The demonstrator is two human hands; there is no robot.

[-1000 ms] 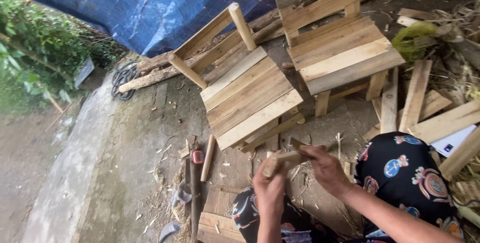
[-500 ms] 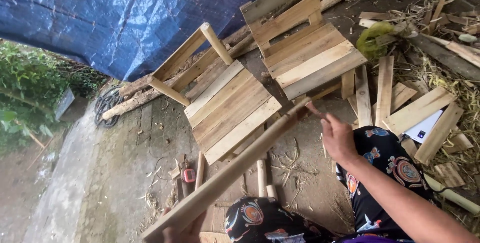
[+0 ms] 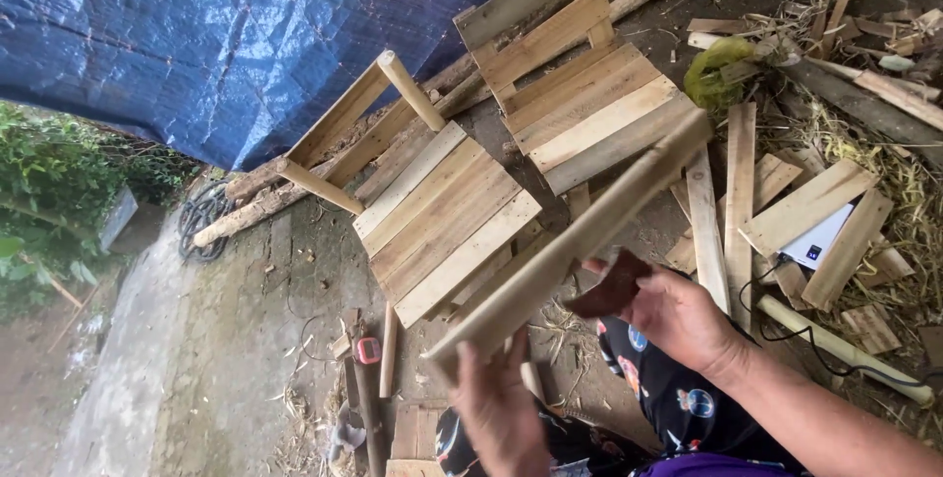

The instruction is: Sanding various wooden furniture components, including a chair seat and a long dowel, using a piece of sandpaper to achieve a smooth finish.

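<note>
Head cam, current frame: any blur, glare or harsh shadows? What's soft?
Head view: even, shaded daylight, no glare or hard shadows. The left hand and the near end of the slat look slightly soft, from closeness or motion; the right hand is a little crisper. Both chairs and the blue tarp are sharp. Horizon tilted; mild wide-angle stretch at the edges.

outdoor daylight; a blue tarp (image 3: 216,35) hangs at the back, green foliage (image 3: 49,182) to its left. two small pallet-wood chairs (image 3: 442,212) stand on a dirt and concrete floor (image 3: 196,339) strewn with planks (image 3: 805,207) and shavings
</note>
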